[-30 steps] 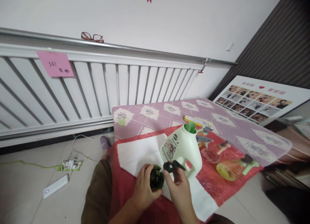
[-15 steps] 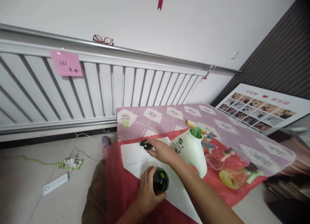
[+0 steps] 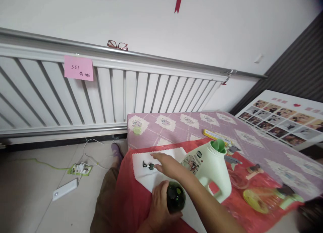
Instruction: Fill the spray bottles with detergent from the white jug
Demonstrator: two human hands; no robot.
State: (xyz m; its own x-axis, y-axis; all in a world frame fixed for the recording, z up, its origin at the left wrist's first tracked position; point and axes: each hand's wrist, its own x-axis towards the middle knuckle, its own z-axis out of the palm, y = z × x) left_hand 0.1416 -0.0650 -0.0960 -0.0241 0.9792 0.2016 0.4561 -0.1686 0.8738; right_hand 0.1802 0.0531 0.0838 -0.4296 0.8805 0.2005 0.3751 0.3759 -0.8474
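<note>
A round, glossy dark green bottle (image 3: 176,197) is near the front of the table, and my left hand (image 3: 159,204) is wrapped round its left side. A small black pump head (image 3: 148,165) lies on a white cloth (image 3: 141,159). Just right of it, my right hand (image 3: 166,164) hovers with thumb and fingers apart, holding nothing. Beside my right forearm stands a large pale green jug (image 3: 214,165) with a handle and a green insert in its mouth. The forearm covers part of the white cloth and of the jug's lower side.
On the red cloth (image 3: 237,223) lie a yellow-clear spray bottle (image 3: 262,199) and a grey spray head (image 3: 233,160). A yellow box (image 3: 214,135) and a light green cap (image 3: 137,130) rest on the patterned tablecloth. A radiator (image 3: 141,91) runs behind; a power strip (image 3: 80,169) is on the floor.
My right hand has let go of the black pump head, which now lies on the white cloth. My left hand still holds the green bottle. The view has shifted slightly left.
</note>
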